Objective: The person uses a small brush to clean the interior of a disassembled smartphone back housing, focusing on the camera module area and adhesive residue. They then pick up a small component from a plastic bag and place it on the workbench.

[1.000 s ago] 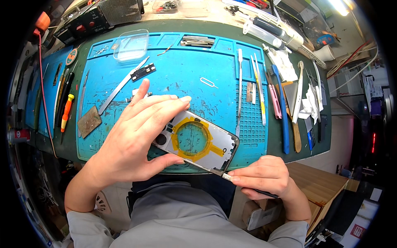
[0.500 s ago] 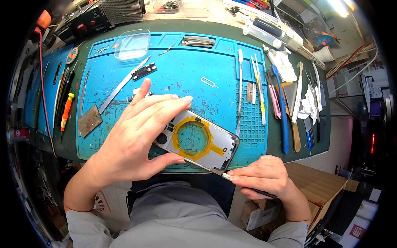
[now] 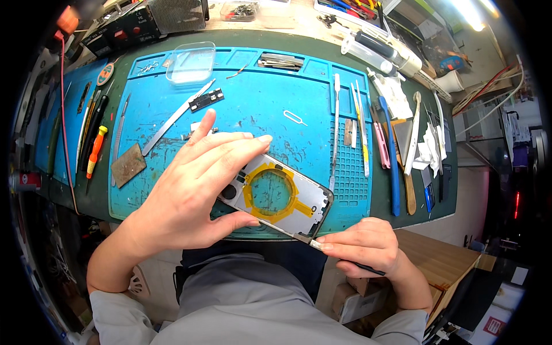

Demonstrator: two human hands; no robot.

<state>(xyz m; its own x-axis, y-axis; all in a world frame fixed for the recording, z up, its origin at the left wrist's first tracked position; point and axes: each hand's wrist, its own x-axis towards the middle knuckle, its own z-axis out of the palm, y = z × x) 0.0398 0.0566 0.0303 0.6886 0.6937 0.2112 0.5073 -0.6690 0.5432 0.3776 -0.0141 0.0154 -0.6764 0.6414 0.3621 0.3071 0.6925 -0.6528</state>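
Note:
My left hand [image 3: 192, 187] grips a phone's metal back frame [image 3: 311, 192] by its edges, thumb on the near side and fingers on the far side. Yellow tape [image 3: 249, 195] rings a large round hole through the frame, with the blue mat showing behind it. A dark round camera opening sits near my left palm. Pinched in my right hand [image 3: 368, 244] is a thin blade tool [image 3: 315, 244] with a dark handle end. Its tip meets the frame's near right corner; whether it is inside the seam I cannot tell.
Across the blue work mat [image 3: 259, 115] lie a metal ruler-like strip [image 3: 172, 121], a black part [image 3: 206, 100], a SIM pin [image 3: 295, 118] and a clear box [image 3: 191, 63]. An orange screwdriver [image 3: 96, 152] rests left; brushes, including a blue one [image 3: 392, 172], and tweezers line the right.
The view has shifted slightly, so the bench appears a little to the right and lower. Both hands, the frame and the blade tool keep nearly the same pose.

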